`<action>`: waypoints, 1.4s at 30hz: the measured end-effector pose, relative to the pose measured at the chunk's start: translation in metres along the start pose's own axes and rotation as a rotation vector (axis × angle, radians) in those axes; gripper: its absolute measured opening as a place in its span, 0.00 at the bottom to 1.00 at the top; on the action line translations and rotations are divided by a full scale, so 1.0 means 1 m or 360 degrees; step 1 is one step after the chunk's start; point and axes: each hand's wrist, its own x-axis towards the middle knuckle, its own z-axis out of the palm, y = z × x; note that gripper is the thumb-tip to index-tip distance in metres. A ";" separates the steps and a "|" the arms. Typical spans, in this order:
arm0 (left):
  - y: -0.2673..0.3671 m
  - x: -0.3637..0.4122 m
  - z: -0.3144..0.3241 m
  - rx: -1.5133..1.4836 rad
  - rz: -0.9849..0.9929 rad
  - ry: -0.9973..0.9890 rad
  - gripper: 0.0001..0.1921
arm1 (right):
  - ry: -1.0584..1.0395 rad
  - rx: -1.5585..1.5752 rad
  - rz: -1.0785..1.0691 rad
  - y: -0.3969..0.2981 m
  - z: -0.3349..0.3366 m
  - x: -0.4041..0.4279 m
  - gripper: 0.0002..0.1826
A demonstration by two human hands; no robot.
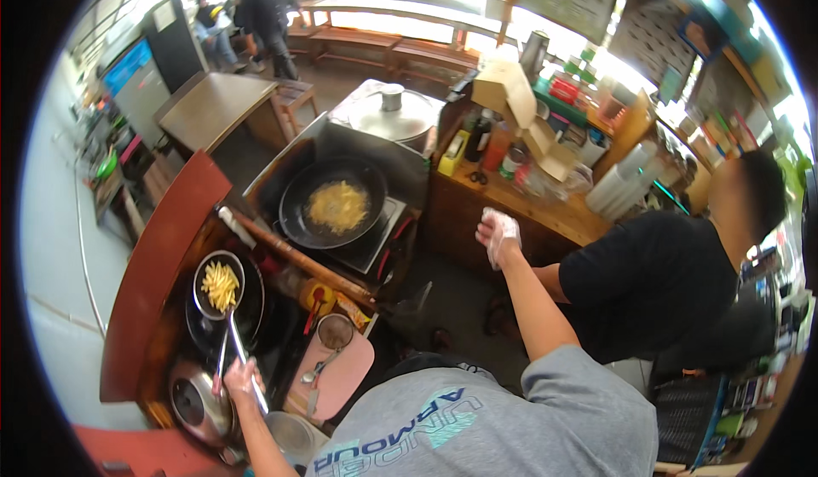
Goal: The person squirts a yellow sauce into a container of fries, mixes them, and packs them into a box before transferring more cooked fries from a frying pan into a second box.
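At the lower left, my left hand (241, 378) in a clear thin glove is closed around the handle of a metal strainer (236, 330). French fries (220, 285) lie in its basket above a dark wok (255, 311). A second thin handle runs beside it; whether I hold that too is unclear. My right hand (498, 234), in a whitish plastic glove, is stretched out before the wooden counter with fingers partly curled; no object shows in it. In a black wok (291, 212) on the stove, food fries in bubbling oil (339, 207).
A person in a black shirt (645, 279) stands close at my right. Bottles and open cardboard boxes (498, 87) crowd the wooden counter (543, 205). A lidded pot (391, 116) is behind the stove. A pink cutting board (342, 375) holds a knife and spoon. People are farther back.
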 end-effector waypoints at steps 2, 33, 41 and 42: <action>-0.006 0.018 0.005 -0.0050 -0.0072 0.0019 0.05 | 0.0030 0.0432 -0.0060 -0.021 -0.013 0.054 0.09; 0.033 0.059 0.167 0.0008 -0.0244 0.0402 0.04 | 0.0876 0.1068 -0.0099 -0.145 -0.184 0.389 0.13; 0.018 0.050 0.146 -0.0099 -0.0215 0.0296 0.06 | -0.0380 0.1566 -0.0034 -0.129 -0.160 0.334 0.22; 0.018 0.053 0.142 -0.0135 -0.0215 0.0268 0.05 | -0.0374 0.1586 -0.0053 -0.130 -0.164 0.328 0.22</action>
